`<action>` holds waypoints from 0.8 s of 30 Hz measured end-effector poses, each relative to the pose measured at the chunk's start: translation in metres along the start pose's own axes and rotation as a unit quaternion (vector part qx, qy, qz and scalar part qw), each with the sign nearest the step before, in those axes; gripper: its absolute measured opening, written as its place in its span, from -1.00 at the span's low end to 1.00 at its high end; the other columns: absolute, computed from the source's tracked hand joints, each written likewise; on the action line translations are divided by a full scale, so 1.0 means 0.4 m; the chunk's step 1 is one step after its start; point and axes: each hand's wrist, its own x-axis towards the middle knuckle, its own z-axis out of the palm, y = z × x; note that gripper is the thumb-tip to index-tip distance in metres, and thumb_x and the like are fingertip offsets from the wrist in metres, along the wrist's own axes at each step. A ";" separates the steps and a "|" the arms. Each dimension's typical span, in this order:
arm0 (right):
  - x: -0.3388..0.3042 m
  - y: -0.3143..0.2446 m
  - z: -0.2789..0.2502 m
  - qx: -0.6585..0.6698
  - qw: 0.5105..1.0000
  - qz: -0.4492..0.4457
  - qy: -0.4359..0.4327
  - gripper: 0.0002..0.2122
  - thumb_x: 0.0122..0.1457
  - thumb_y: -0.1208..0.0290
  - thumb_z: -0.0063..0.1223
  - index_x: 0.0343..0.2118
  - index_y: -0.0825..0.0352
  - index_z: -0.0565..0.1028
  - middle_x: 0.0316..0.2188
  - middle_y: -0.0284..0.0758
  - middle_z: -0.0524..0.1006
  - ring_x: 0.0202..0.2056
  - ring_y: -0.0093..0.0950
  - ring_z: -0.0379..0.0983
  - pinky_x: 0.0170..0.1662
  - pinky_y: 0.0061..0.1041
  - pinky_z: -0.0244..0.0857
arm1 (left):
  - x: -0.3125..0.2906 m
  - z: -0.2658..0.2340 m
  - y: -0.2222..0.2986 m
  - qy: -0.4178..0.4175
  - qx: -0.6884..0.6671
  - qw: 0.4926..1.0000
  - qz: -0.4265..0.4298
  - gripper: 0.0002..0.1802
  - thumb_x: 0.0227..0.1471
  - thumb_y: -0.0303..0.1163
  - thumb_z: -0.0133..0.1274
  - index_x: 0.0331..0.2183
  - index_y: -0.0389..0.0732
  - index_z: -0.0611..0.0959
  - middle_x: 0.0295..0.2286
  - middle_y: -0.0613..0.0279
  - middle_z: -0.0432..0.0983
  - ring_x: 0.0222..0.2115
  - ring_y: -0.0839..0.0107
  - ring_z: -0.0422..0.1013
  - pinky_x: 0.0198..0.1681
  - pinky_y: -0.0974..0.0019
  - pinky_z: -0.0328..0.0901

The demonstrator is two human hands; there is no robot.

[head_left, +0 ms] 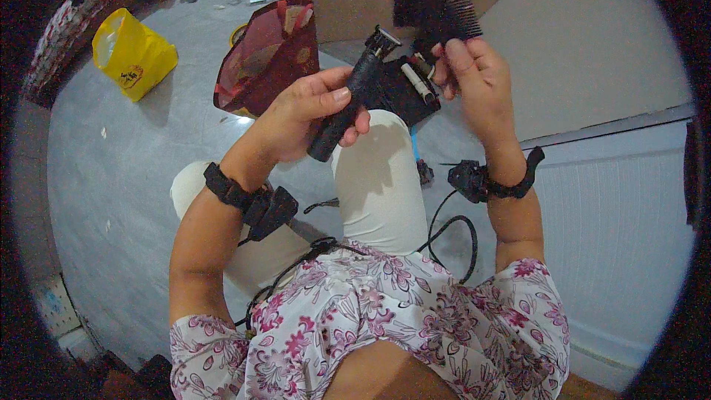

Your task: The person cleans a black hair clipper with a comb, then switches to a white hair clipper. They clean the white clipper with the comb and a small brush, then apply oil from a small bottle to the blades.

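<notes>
a black trimmer (351, 104) is clasped by the left hand (307, 107) — laid slantwise between thumb and fingers, its head projecting above them; a black comb (433, 11), blurred, is pinched by the right hand (478, 78) — extended above the fingertips.

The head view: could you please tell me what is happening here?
A seated person is handling two black grooming things. The left hand has its fingers wrapped around a hair trimmer, head pointing up. The right hand holds up a toothed comb, a little blurred. The trimmer and comb are apart. Beyond the left hand are a dark red bag and a yellow bag.
</notes>
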 end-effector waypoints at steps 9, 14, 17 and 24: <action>0.025 0.022 -0.033 -0.266 0.958 -0.054 0.095 -0.79 0.08 0.29 -0.10 -0.51 0.34 0.41 -0.66 -0.12 0.41 -0.54 -0.16 0.41 -0.51 -0.29 0.23 | 0.000 -0.017 -0.016 0.036 0.006 0.999 -0.005 -0.44 -0.03 -0.22 0.00 -0.05 -0.30 0.25 -0.48 0.17 0.43 -0.56 0.49 0.35 -0.50 0.48 0.29; 0.010 0.066 -0.018 -0.279 0.948 -0.150 0.014 -0.74 0.08 0.27 -0.06 -0.59 0.37 0.38 -0.72 -0.31 0.35 -0.63 -0.49 0.28 -0.58 -0.48 0.12 | 0.003 -0.024 -0.022 0.044 0.000 0.999 -0.011 -0.58 0.01 -0.31 -0.03 -0.11 -0.29 0.32 -0.48 0.16 0.46 -0.53 0.50 0.38 -0.42 0.47 0.31; 0.049 0.101 -0.028 -0.225 0.968 -0.099 0.055 -0.76 0.06 0.29 0.00 -0.62 0.34 0.37 -0.73 -0.43 0.34 -0.68 -0.68 0.20 -0.63 -0.64 0.05 | 0.003 -0.034 -0.023 0.050 0.022 0.999 0.000 -0.57 0.00 -0.30 -0.03 -0.10 -0.28 0.31 -0.46 0.14 0.45 -0.52 0.49 0.38 -0.40 0.47 0.31; 0.020 0.091 0.001 -0.007 0.998 0.031 -0.055 -0.80 -0.07 0.33 0.18 -0.43 0.31 0.45 -0.59 -0.54 0.39 -0.63 -0.81 0.18 -0.60 -0.79 0.04 | 0.032 -0.041 -0.022 0.106 0.007 0.992 0.068 -0.59 0.02 -0.27 -0.08 -0.10 -0.23 0.30 -0.22 0.10 0.42 -0.25 0.40 0.36 -0.18 0.33 0.27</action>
